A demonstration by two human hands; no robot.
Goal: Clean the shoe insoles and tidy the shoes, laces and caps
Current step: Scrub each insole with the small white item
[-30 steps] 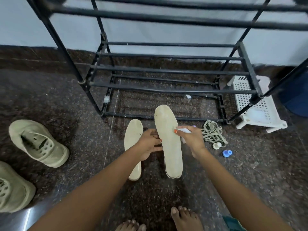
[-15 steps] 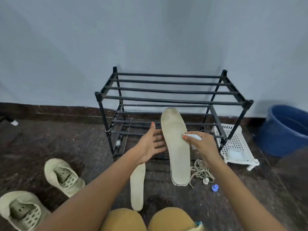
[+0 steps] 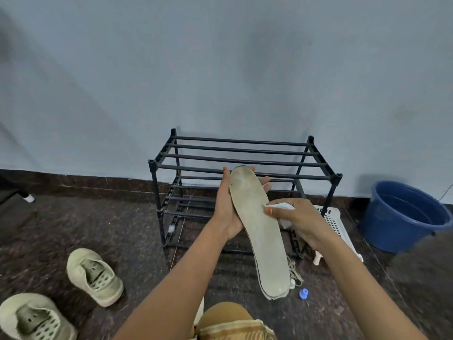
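At twelve o'clock, the seemingly light, floppy insole (image 3: 257, 224) is cradled under its toe half by the flat left hand (image 3: 226, 209), a wipe (image 3: 282, 207) being pinched against it by the right hand (image 3: 301, 222).

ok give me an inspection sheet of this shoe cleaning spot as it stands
surface: dark speckled stone floor
job's things: insole held up; wipe pressed to it; shoe and second shoe at left; laces and blue cap on floor by its heel
clutter: white plastic basket beside the rack
grips: left hand backs the insole on flat fingers; right hand pinches the wipe
cables: thin line beyond the tub, cannot tell
surroundings: black rack, blue tub, grey wall
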